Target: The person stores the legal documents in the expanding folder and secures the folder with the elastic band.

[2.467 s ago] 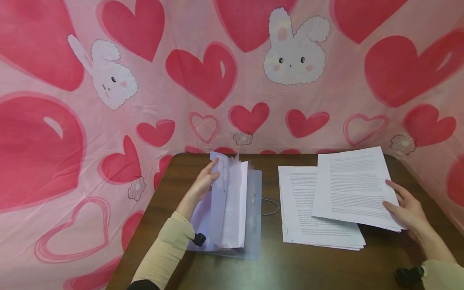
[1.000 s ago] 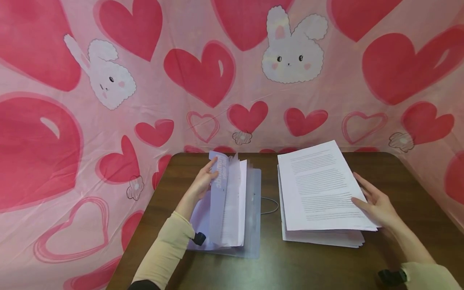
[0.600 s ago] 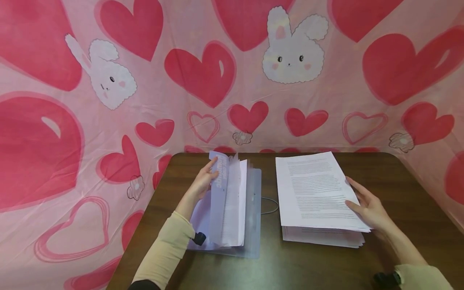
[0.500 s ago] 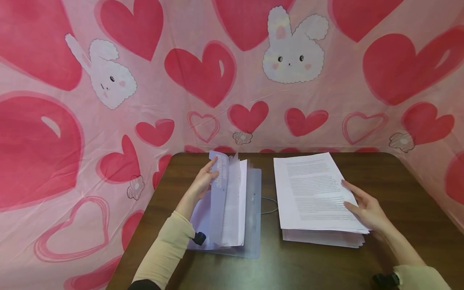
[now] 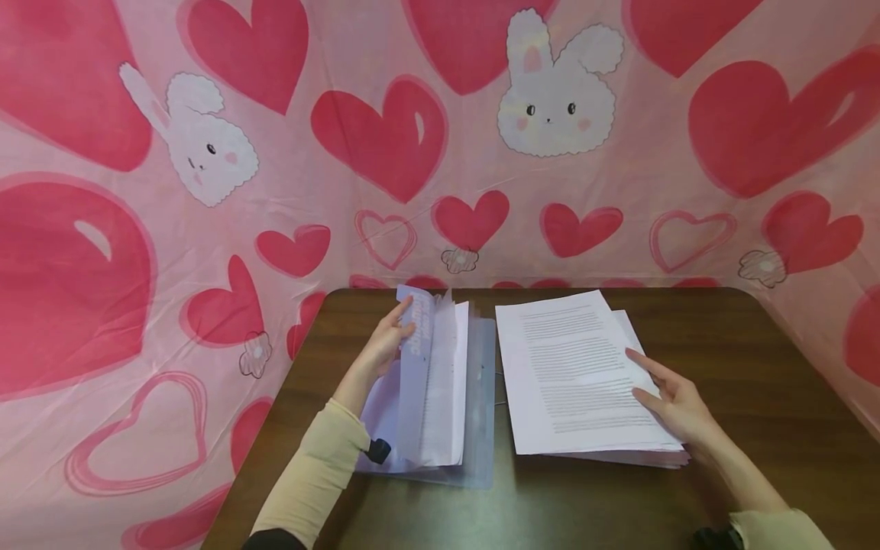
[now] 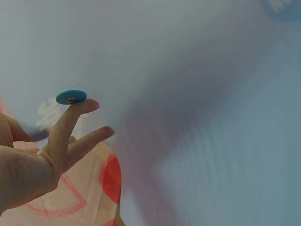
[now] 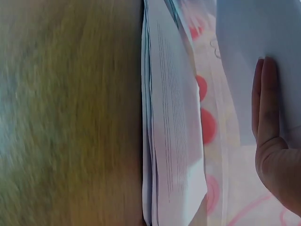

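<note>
On the left of the table in the head view, my left hand (image 5: 385,344) holds up the cover of a translucent purple folder (image 5: 415,397). Printed pages (image 5: 447,389) and clear sleeves stand fanned inside it. A teal button (image 6: 71,97) shows by the fingers in the left wrist view. My right hand (image 5: 677,409) pinches several printed sheets (image 5: 571,374) by their right edge, thumb on top. Beneath them a paper stack (image 7: 171,117) lies on the wood; the raised sheets cover most of it in the head view, reaching past its left side close to the folder.
A brown wooden table (image 5: 440,519) carries everything. Behind and at the left hangs a pink cloth (image 5: 481,168) with hearts and rabbits. Part of the folder's thin elastic cord (image 5: 500,388) shows between folder and sheets.
My right hand has brought the sheets leftward from the right side, lowering them over the stack and then past its left edge. The sheets now hide most of the cord. My left hand has stayed put.
</note>
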Motion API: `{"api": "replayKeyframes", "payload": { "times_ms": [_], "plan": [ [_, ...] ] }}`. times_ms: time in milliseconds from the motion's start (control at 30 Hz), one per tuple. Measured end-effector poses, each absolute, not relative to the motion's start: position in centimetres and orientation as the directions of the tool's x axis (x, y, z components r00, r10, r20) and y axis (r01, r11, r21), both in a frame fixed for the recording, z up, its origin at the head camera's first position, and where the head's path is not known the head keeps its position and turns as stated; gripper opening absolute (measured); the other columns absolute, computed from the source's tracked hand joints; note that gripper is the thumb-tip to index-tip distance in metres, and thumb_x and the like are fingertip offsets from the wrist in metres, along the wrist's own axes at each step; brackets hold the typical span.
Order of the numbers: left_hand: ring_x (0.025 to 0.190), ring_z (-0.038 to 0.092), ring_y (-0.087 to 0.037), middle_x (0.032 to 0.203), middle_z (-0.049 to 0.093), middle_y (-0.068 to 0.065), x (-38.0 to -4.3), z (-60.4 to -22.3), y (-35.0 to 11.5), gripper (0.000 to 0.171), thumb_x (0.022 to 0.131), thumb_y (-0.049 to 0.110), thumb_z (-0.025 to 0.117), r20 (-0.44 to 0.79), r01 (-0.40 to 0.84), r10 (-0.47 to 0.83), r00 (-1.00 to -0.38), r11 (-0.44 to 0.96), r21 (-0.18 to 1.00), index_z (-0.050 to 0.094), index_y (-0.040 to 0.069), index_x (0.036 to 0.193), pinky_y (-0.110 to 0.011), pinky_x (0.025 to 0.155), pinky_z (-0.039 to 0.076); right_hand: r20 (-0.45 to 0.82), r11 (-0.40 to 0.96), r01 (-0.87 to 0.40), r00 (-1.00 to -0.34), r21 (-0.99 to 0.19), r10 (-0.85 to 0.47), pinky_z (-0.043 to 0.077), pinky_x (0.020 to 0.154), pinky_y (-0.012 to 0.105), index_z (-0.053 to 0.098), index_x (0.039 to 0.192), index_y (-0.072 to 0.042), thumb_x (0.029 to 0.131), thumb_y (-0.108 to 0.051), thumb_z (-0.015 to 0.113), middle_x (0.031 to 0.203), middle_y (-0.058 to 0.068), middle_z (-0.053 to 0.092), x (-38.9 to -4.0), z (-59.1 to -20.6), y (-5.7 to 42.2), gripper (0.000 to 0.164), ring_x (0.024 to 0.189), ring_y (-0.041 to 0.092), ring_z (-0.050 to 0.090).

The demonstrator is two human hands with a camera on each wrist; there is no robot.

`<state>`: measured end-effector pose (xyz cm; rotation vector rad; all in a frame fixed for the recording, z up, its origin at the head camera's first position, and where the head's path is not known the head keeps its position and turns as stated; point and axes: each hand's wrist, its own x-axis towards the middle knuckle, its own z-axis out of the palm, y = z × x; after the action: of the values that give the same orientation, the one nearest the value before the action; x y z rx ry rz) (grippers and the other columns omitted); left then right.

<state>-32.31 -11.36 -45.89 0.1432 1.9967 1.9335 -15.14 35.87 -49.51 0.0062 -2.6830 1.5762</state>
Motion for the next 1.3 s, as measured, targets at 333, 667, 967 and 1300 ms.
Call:
{"api": "replayKeyframes", "payload": {
  "times_ms": [333,667,967,1300],
  "plan": [
    [0.103,0.06,-0.012,0.179,0.022,-0.025,-32.2,-46.0,-11.2,0.072,0.113,0.003,0.049,-0.165,-0.149,0.288,-0.943,0.079,0.986,0.022,0.025,0.177,-0.023,0.076,0.058,0.213,0.447,-0.22,-0.975,-0.867,-0.068,0.042,0.092,-0.003,0.047,0.159,0.01,0.104,0.002,0.069,0.161,0.045,0.042,-15.0,-50.3,33.8,0.06,0.12,-0.033,0.043],
    [0.079,0.065,-0.005,0.096,0.056,0.003,-32.0,-45.7,-10.9,0.074,0.112,0.002,0.054,-0.179,-0.171,0.279,-0.943,0.053,0.984,0.027,0.027,0.176,-0.024,0.069,0.062,0.243,0.448,-0.254,-0.966,-0.857,-0.084,0.042,0.091,-0.003,0.05,0.156,0.013,0.1,0.009,0.068,0.159,0.044,0.046,-15.0,-50.7,32.3,0.059,0.119,-0.032,0.041],
    [0.075,0.065,-0.004,0.086,0.057,0.007,-32.1,-45.6,-11.2,0.074,0.113,0.004,0.053,-0.178,-0.173,0.296,-0.938,0.046,0.984,0.023,0.025,0.177,-0.024,0.068,0.062,0.275,0.369,-0.294,-0.956,-0.882,-0.105,0.051,0.087,0.002,0.049,0.153,0.019,0.097,0.016,0.066,0.157,0.05,0.043,-15.7,-51.0,30.6,0.059,0.113,-0.023,0.057],
    [0.055,0.034,0.0,0.065,0.032,0.015,-32.0,-46.1,-11.1,0.075,0.108,-0.002,0.061,-0.169,-0.159,0.258,-0.951,0.057,0.986,0.035,0.025,0.173,-0.017,0.055,0.039,0.083,0.397,-0.088,-0.996,-0.914,-0.031,0.051,0.09,0.004,0.045,0.163,0.006,0.103,0.008,0.062,0.169,0.034,0.043,-16.6,-49.6,26.8,0.062,0.129,0.01,0.066]
  ]
}}
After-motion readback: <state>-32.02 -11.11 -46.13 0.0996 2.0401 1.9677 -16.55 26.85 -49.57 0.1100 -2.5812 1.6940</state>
